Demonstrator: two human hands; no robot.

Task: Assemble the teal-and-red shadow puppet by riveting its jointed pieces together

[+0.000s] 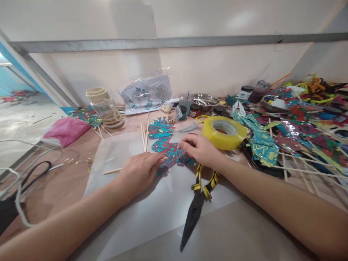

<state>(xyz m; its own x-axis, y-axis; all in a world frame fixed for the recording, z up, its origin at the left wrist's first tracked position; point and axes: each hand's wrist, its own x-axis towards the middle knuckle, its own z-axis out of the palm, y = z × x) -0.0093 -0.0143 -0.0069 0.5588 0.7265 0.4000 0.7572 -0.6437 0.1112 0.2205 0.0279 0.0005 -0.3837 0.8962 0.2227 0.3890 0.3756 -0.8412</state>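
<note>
A flat shadow puppet [161, 144], painted teal and red with small metal fasteners at its joints, lies on a translucent white sheet [130, 221]. My left hand [143, 167] is closed at the puppet's lower left, thumb and fingers gripping its edge. Over the puppet's right part, the fingers of my right hand [199, 148] are pinched together; whatever is between them is too small to make out. Long-nose pliers [198, 203] with yellow and black handles lie just below my right hand. Thin wooden sticks [144, 137] rest beside the puppet.
A big roll of yellow tape [224, 132] lies behind my right forearm. More painted puppet pieces [262, 139] and sticks pile up at the right. Paint jars [195, 110], a drawing [146, 95] and a bottle [106, 108] line the back. Cables [20, 181] run along the left.
</note>
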